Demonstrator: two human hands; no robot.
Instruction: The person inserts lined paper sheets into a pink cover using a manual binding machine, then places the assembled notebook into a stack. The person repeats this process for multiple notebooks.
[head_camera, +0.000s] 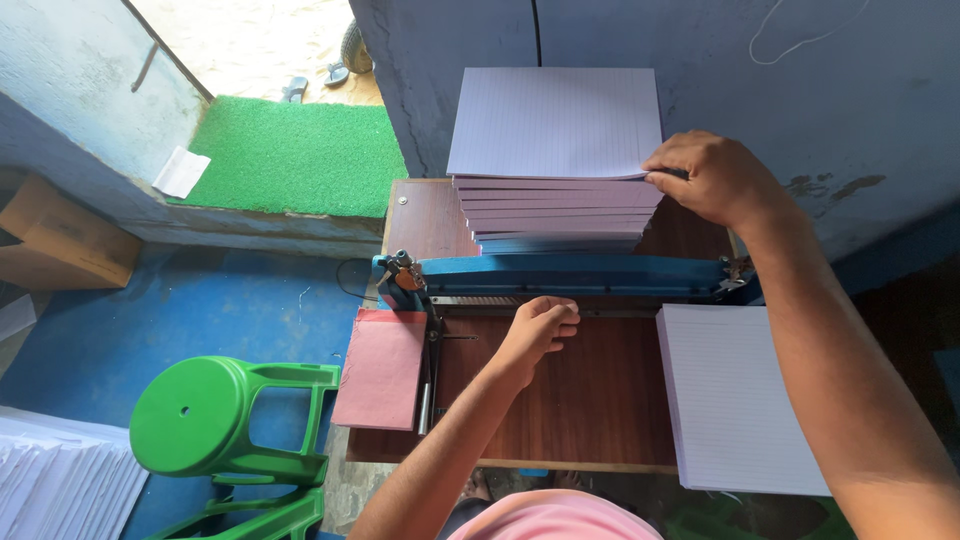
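Blue-painted walls (860, 90) all round, scuffed and patchy, with a blue floor (200, 320) below and a doorway at upper left opening onto sunlit sand past a green turf mat (300, 155). Against the wall, a brown wooden table (590, 400). Across its middle, a blue metal machine bar (570, 272) running side to side, with a toothed strip just beneath it and a lever mechanism at its left end.

Behind the bar, against the wall — a tall stack of ruled paper (555, 140), built of separate sets slightly offset one from another. Right hand (712, 178) reaching over the bar to the stack's right edge, fingers curled and pinching the edge of the top set, thumb on top. Left hand (538, 328) resting on the table just below the toothed strip, loosely closed, fingertips tucked against the strip; whether anything sits between the fingers, cannot tell.

On the right part of the table, a second pile of ruled sheets (735, 400), overhanging the near edge, well apart from the left hand and passing under the right forearm. On the left end, a pink card sheet (382, 365) lying flat, partly off the table's side, just beside a metal handle (428, 385).

On the floor at left — a green plastic stool (215, 415), near loose white paper (60, 475) in the bottom corner, and a cardboard box (65, 235) further back.
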